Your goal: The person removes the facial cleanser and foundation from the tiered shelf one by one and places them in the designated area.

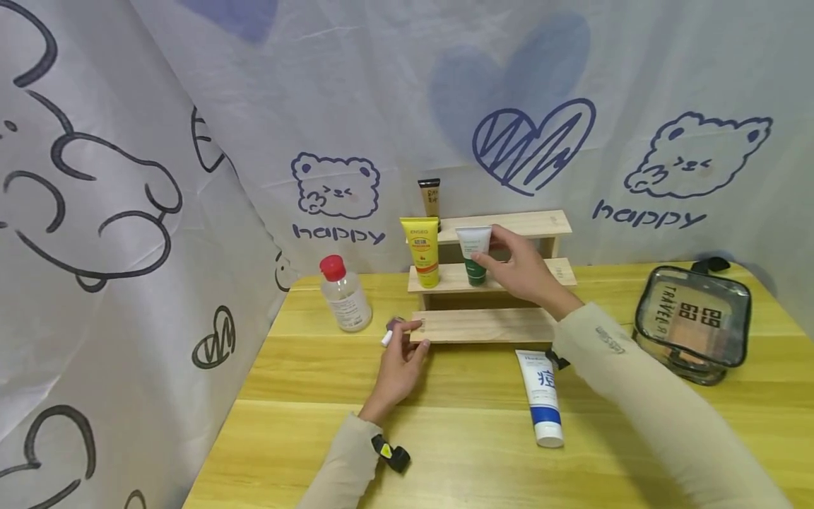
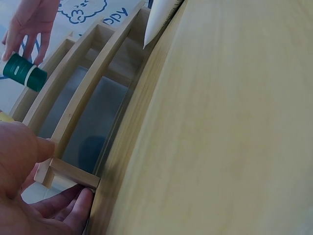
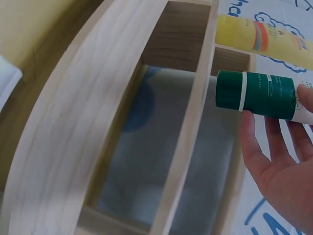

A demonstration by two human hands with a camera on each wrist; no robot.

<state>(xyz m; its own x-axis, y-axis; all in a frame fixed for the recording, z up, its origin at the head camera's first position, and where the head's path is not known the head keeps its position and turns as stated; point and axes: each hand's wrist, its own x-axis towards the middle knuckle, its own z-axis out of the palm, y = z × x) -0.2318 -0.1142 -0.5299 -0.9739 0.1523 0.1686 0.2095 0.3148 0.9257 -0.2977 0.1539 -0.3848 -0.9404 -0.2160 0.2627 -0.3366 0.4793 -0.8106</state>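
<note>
My right hand (image 1: 523, 267) pinches a white-and-green squeeze tube (image 1: 474, 256), cap down, at the middle step of a three-step wooden shelf (image 1: 483, 326). In the right wrist view, the tube's green cap (image 3: 230, 90) is right by that step; whether it touches cannot be told. A yellow tube (image 1: 422, 253) stands cap down to its left on the same step. On the top step, at the left end, is a brown tube (image 1: 430, 198) with a black end. My left hand (image 1: 399, 369) grips the left end of the bottom step, thumb over the board (image 2: 73, 122).
Left of the shelf stands a clear bottle (image 1: 347, 300) with a red cap. A small purple-and-white item (image 1: 388, 336) is partly hidden behind my left fingers. A white-and-blue tube (image 1: 540, 396) lies in front. A clear travel pouch (image 1: 693, 318) sits at right. A printed curtain (image 1: 407, 106) hangs behind.
</note>
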